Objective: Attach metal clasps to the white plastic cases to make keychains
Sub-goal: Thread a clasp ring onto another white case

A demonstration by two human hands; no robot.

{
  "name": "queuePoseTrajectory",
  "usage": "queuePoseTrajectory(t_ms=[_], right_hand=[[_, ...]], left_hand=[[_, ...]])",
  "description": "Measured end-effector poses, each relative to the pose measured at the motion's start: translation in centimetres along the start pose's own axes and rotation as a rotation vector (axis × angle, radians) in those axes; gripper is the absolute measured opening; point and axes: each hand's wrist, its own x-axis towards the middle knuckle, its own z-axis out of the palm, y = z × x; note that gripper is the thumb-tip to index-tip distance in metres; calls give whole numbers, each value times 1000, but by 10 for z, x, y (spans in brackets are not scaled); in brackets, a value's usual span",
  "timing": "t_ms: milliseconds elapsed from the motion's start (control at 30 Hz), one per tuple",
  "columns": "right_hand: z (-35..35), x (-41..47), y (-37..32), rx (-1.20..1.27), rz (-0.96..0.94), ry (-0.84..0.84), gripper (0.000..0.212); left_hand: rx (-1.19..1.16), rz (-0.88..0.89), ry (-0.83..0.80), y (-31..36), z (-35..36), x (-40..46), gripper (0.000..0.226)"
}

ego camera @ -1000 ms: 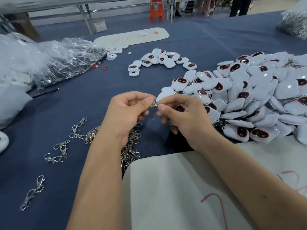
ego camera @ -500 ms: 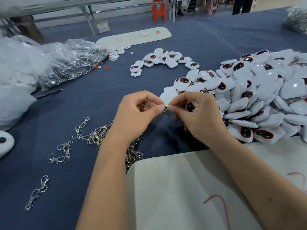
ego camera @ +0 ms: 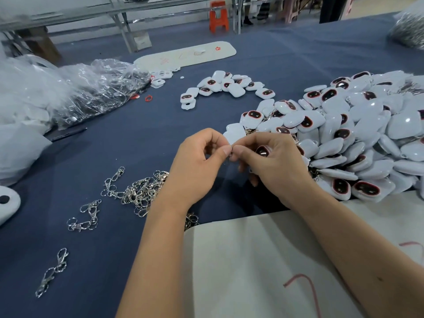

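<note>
My left hand (ego camera: 195, 171) and my right hand (ego camera: 273, 166) meet above the blue table cloth (ego camera: 142, 143), fingertips touching. Between them they pinch a small metal clasp (ego camera: 230, 154), mostly hidden by the thumbs. My right hand also holds a white plastic case (ego camera: 262, 150) with a dark red-rimmed window, tucked under its fingers. A tangled heap of loose silver clasps (ego camera: 142, 193) lies left of my left wrist. A big pile of white cases (ego camera: 358, 134) spreads to the right.
Single clasps (ego camera: 86, 216) and another clasp pair (ego camera: 54, 270) lie on the cloth at the left. A small arc of cases (ego camera: 227, 86) sits further back. Clear plastic bags (ego camera: 91, 88) fill the left side. A white board (ego camera: 263, 267) lies under my forearms.
Both hands have stayed together pinching the clasp, with the thumbs closing tighter. The view has shifted slightly; nothing on the table has moved.
</note>
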Motion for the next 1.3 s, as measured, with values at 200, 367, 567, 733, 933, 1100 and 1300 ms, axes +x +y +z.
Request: queuePoseTrajectory(t_ms=[200, 367, 567, 733, 933, 1100, 1300], right_hand=[[0, 1, 1, 55, 16, -53, 11], [-1, 1, 0, 45, 45, -59, 13], [-2, -1, -1, 79, 42, -21, 10], [-2, 0, 0, -98, -132, 155, 8], [-1, -1, -2, -158, -229, 179, 10], [1, -2, -5, -243, -348, 204, 11], [3, -2, -4, -354, -511, 209, 9]], left_hand=[[-39, -17, 30, -2, 4, 0, 11], [-59, -6, 52, 0, 5, -2, 8], [-94, -5, 76, 2, 9, -2, 6], [-174, -49, 70, 1, 10, -2, 8], [-201, -14, 79, 1, 11, 1, 14], [-214, 5, 127, 1, 10, 1, 14], [-499, -189, 98, 2, 9, 0, 7]])
